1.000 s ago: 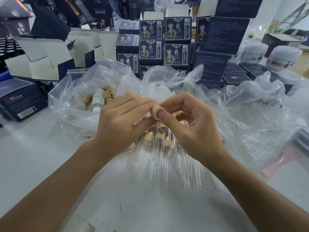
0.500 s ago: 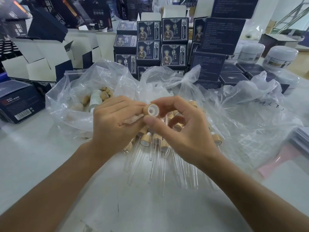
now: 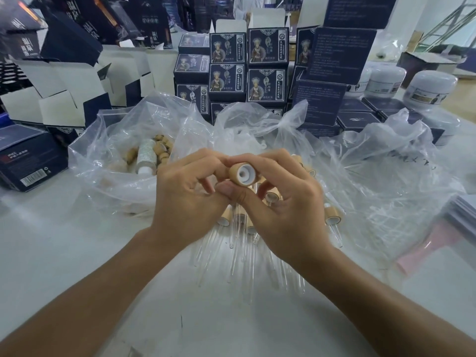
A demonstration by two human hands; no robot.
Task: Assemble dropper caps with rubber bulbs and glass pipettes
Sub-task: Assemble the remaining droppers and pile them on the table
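Observation:
A tan wood-look dropper cap [image 3: 242,174] with a white inner ring faces me, its open end toward the camera. My right hand [image 3: 280,202] pinches it between thumb and forefinger. My left hand [image 3: 188,199] touches the cap's far left side with its fingertips; what sits behind the cap is hidden. Below both hands lies a row of assembled droppers [image 3: 231,251], tan caps with clear glass pipettes pointing toward me. One more assembled dropper [image 3: 333,220] lies to the right.
A clear plastic bag [image 3: 116,163] at left holds loose tan caps [image 3: 161,148] and a white bottle [image 3: 145,157]. More crumpled clear plastic [image 3: 386,181] spreads to the right. Dark blue cartons [image 3: 247,65] stack behind, white jars [image 3: 430,88] at back right, pink sheet [image 3: 425,251] at right.
The cap has turned so its white inner opening faces the camera more squarely. Both hands have stayed together above the droppers, shifting slightly.

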